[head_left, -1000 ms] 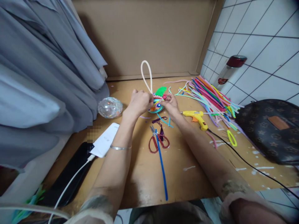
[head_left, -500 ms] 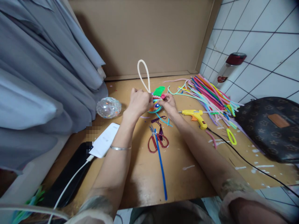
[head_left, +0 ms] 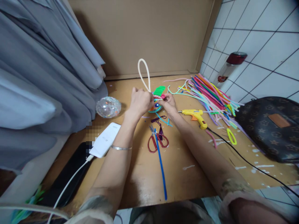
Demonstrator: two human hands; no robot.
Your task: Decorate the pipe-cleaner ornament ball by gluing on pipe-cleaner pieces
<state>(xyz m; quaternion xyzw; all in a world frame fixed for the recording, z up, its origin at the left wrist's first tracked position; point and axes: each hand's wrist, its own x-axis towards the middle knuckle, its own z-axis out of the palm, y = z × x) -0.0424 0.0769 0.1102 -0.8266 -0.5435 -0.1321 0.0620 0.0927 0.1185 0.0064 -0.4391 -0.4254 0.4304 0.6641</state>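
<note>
Between my hands is a small round craft piece in several colours, with a green leaf shape on top and a tall white loop rising at its left. My left hand is closed around its left side, fingertips mostly hidden. My right hand pinches its right edge near a small pink part. Just below lie a purple tassel, red-handled scissors with their blades toward the craft piece, and a blue pipe cleaner that crosses the scissors.
A yellow glue gun and a pile of pipe cleaners lie right, near a bottle and a dark bag. Left are a clear speckled ball, a white power bank with a cable, and a grey curtain.
My left hand has shifted very slightly to the right. The craft piece remains between both hands, and the items on the table stay where they were.
</note>
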